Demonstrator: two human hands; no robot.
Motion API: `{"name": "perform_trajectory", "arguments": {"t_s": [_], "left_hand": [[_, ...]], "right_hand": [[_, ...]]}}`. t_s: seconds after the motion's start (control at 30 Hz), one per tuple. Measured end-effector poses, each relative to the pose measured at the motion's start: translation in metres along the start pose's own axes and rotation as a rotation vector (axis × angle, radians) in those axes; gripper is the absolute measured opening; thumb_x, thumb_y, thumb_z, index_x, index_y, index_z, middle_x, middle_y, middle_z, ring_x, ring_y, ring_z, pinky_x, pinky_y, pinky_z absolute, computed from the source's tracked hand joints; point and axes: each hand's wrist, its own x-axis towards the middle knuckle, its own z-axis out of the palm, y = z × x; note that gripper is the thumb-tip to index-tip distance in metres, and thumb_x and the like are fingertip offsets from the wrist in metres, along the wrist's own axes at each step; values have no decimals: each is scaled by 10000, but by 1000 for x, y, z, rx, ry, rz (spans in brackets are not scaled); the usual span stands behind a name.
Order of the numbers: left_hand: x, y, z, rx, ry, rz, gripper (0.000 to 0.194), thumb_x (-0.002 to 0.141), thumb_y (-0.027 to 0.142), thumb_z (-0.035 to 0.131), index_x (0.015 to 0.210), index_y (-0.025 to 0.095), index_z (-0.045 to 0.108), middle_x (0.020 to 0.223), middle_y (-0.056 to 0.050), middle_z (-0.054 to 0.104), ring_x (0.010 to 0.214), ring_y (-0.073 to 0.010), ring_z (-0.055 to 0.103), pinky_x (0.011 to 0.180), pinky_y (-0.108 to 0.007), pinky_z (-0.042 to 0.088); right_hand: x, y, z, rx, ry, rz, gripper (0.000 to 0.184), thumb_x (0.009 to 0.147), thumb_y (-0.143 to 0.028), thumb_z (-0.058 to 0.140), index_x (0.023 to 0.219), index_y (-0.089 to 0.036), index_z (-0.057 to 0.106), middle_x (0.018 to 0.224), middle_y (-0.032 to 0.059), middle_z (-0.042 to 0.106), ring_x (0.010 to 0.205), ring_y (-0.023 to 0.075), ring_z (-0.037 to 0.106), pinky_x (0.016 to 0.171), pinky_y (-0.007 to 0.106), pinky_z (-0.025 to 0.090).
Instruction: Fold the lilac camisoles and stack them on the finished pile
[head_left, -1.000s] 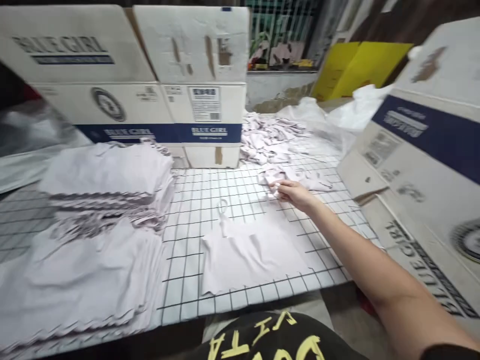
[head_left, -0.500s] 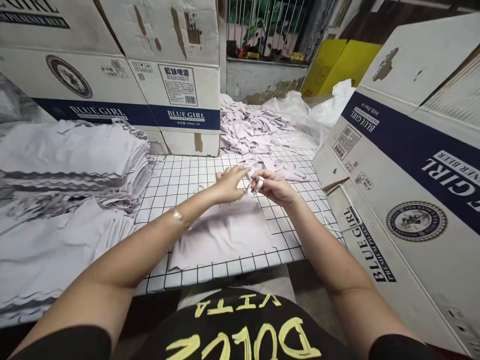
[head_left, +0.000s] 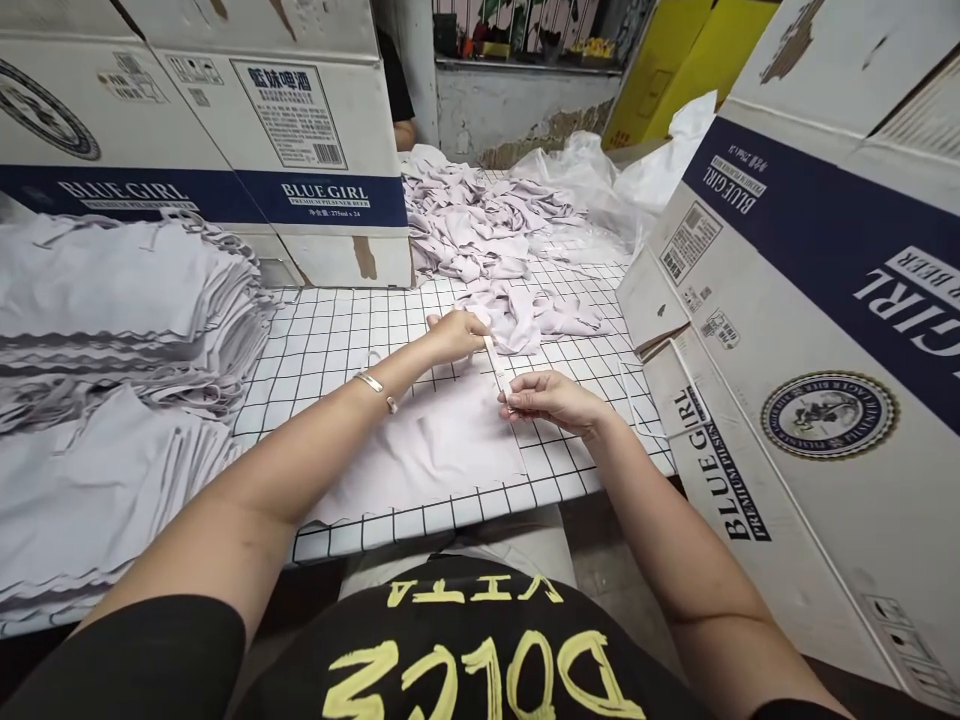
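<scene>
A pale pink fabric piece [head_left: 427, 445] lies fairly flat on the table, partly beneath my left forearm. A narrow whitish strap [head_left: 494, 362] runs between my two hands at the fabric's upper right corner. My left hand [head_left: 456, 336] pinches the strap's far end, its fingertips partly hidden. Nearer to me, my right hand [head_left: 551, 402] has thumb and fingers closed on the strap's lower end. Whether anything else is in those fingers is too small to tell.
Stacks of pale fabric pieces [head_left: 105, 280] stand at the left. Cardboard boxes [head_left: 330, 215] rise behind them, and another box [head_left: 750, 330] tilts at the right. Loose fabric [head_left: 480, 215] and clear plastic [head_left: 577, 165] lie at the back of the checked table [head_left: 330, 335]. A person's arm [head_left: 405, 134] shows behind the boxes.
My hands have moved apart, the right one toward me, and the strap now stretches between them. The view has shifted, bringing another person's arm into sight behind the boxes.
</scene>
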Motion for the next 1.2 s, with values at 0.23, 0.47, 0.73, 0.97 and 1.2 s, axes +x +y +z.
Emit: {"name": "perform_trajectory", "arguments": {"t_s": [0.23, 0.47, 0.73, 0.97, 1.2], "left_hand": [[-86, -27, -2, 129, 138, -75, 329, 777, 456, 656, 595, 183, 636, 704, -71, 624, 923, -328, 513, 953, -556, 197], [-151, -43, 35, 76, 67, -241, 242, 737, 423, 709, 730, 196, 626, 904, -81, 656, 965, -328, 491, 874, -490, 247], [-145, -39, 40, -63, 97, -170, 175, 807, 391, 642, 742, 239, 701, 855, -39, 691, 938, -267, 496, 857, -449, 231], [-145, -39, 43, -70, 121, -168, 166, 818, 351, 634, 717, 230, 688, 834, -14, 684, 930, -238, 508, 853, -433, 226], [-144, -39, 43, -44, 108, -133, 149, 819, 344, 641, 735, 225, 674, 880, -16, 695, 938, -237, 515, 843, -432, 227]], "right_hand": [[11, -5, 9, 112, 176, -44, 280, 610, -328, 844, 745, -155, 670, 733, 15, 648, 578, 76, 527, 500, 212, 381], [44, 7, 34, -63, 131, -156, 283, 668, -388, 793, 754, -174, 629, 702, -7, 579, 611, 106, 494, 581, 259, 405], [63, 16, 49, -670, 85, -419, 190, 824, -313, 613, 708, -188, 530, 782, 15, 542, 791, 164, 493, 739, 305, 390], [63, 21, 48, -827, -17, -340, 177, 849, -237, 537, 696, -189, 464, 679, -21, 490, 665, 135, 449, 637, 271, 343], [62, 19, 51, -895, -52, -344, 166, 856, -214, 530, 701, -184, 481, 683, -17, 516, 648, 128, 451, 628, 268, 331]]}}
